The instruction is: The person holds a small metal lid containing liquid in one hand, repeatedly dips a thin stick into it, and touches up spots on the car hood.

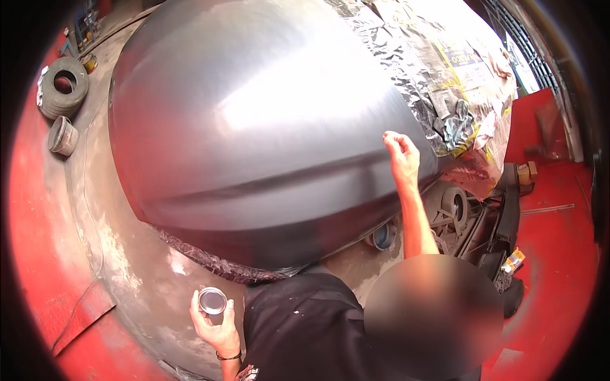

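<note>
A round, shallow metal-rimmed tin or lid (212,301) rests in my left hand (219,329), its dark inside facing up and my fingers curled around its edge. My right hand (403,153) is raised over the right part of a large dark grey car hood (279,152), fingers bent and pinched together; what they hold, if anything, is too small to make out. Bright light reflects off the middle of the hood. Crumpled plastic sheeting (445,70) covers the car beyond the hood, and more dark plastic (216,261) shows along its front edge.
Tires (64,87) and a bucket (63,136) stand on the floor at the left. Right of my raised arm are a wheel (455,204), dark car parts (489,228) and a blue container (381,237). A cable (88,190) runs along the left floor.
</note>
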{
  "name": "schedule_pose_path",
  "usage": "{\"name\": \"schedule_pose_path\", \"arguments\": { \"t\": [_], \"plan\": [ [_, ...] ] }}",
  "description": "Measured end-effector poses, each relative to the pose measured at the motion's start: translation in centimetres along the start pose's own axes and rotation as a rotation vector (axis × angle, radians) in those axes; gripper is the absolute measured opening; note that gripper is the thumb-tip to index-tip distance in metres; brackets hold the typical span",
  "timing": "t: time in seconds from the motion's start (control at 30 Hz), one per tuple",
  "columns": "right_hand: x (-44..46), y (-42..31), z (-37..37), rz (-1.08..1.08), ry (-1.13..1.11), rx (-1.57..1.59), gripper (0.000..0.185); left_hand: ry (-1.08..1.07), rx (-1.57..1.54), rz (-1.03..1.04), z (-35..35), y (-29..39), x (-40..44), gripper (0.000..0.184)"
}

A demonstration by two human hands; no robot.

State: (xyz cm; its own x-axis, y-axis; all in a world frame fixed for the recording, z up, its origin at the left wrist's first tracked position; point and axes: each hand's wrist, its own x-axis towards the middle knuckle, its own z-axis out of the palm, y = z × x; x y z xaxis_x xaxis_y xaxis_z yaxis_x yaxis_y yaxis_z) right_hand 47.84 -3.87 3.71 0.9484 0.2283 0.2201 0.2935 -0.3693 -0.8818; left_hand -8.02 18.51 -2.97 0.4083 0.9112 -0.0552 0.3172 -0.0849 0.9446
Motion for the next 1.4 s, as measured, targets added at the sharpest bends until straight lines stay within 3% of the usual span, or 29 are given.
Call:
{"name": "schedule_pose_path", "arguments": {
  "t": [0.37,0.67,1.0,1.13,1.3,1.33,1.4],
  "plan": [
    [-13.9,1.0,-1.9,0.148,0.126,0.223,0.021,-0.063,-0.054,0.016,0.6,0.8,-2.0,0.085],
    [-14.6,2.0,-5.1,0.138,0.084,0.197,0.02,0.008,-0.129,0.017,4.3,1.8,-6.6,0.088],
    [-9.4,5.0,-9.5,0.036,0.034,0.14,0.019,0.068,-0.109,-0.021,7.5,0.7,-12.2,0.084],
    [-3.3,6.5,-10.2,-0.072,0.01,0.043,0.021,0.106,-0.103,-0.015,9.0,1.1,-13.8,0.084],
    [6.6,6.8,-9.3,-0.178,0.002,-0.301,0.041,0.16,-0.101,-0.04,10.4,2.1,-15.1,0.085],
    [8.0,6.4,-9.2,-0.11,-0.052,-0.346,0.044,0.178,-0.102,-0.048,10.6,2.2,-15.4,0.086],
    [10.4,5.6,-8.2,-0.15,-0.084,-0.381,0.043,0.204,-0.106,-0.062,10.9,2.5,-15.7,0.087]
  ]
}}
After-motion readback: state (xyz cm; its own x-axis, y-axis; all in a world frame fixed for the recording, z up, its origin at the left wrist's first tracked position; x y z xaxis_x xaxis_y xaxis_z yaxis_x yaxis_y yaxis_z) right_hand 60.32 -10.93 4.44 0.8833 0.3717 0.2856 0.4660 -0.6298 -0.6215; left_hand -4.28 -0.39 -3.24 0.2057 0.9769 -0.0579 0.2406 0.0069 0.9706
